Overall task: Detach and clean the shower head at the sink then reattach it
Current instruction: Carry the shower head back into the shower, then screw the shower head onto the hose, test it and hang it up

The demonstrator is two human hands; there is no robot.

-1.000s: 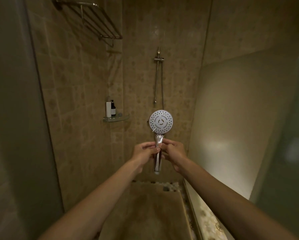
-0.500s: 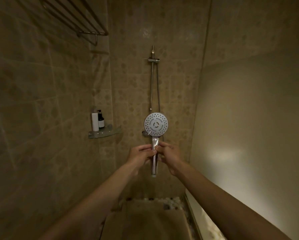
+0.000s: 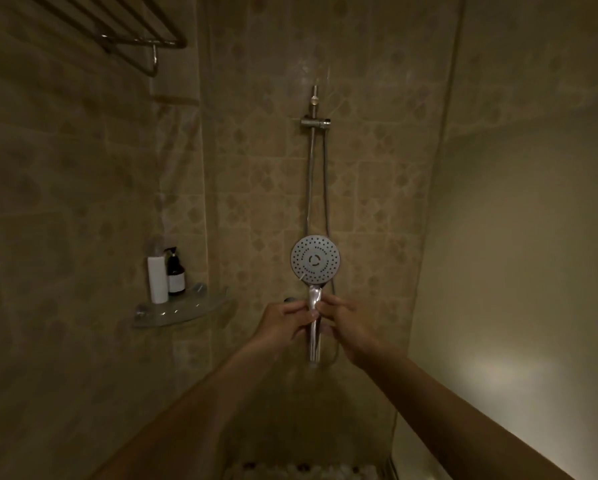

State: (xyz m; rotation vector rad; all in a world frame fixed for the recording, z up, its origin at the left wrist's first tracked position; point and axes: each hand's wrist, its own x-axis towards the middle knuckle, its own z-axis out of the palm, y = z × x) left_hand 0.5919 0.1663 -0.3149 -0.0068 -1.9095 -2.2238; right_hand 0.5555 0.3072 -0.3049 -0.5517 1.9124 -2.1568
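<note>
A round grey shower head (image 3: 315,259) on a chrome handle stands upright in front of the tiled back wall, its spray face toward me. My left hand (image 3: 285,321) pinches the handle from the left. My right hand (image 3: 343,322) pinches it from the right at the same height. Behind it a chrome riser rail (image 3: 311,174) with a holder bracket (image 3: 314,122) runs up the wall. A hose (image 3: 325,188) hangs from the bracket beside the rail and loops low behind my right hand.
A glass corner shelf (image 3: 181,310) on the left wall carries a white bottle (image 3: 157,279) and a dark pump bottle (image 3: 176,276). A metal towel rack (image 3: 131,36) juts out at the upper left. A glass panel (image 3: 519,271) closes the right side.
The view has moved closer to the back wall and tilted up. Both hands keep their hold on the handle, and the shower head stays upright between them.
</note>
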